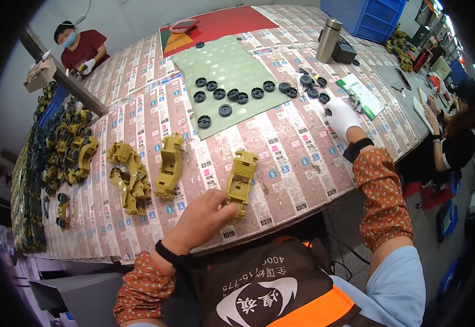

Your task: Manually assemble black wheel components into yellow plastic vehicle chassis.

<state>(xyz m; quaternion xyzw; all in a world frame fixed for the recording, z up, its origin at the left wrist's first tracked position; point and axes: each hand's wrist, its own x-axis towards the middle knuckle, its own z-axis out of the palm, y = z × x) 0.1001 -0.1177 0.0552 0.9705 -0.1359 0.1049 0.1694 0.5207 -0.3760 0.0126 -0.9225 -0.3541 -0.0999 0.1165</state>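
My bare left hand point(203, 217) is closed on the near end of an olive-yellow plastic toy car body point(242, 177), which lies on the table in front of me. My right hand point(342, 117), in a white glove, reaches out to the right, fingers bent at the edge of a cluster of black toy wheels point(306, 80). A bit of black shows at its fingertips, likely a wheel, mostly hidden. More black wheels point(241, 98) lie scattered over a pale green sheet point(243, 60). Left of my left hand rest another yellow car body point(170, 166) and several piled ones point(130, 180).
A heap of yellow cars with black wheels point(68, 147) covers the table's left side. At the back right stand a steel flask point(329, 41) and a blue crate point(365, 19). A green-and-white booklet point(360, 95) lies beyond my right hand. Two other people sit around the table.
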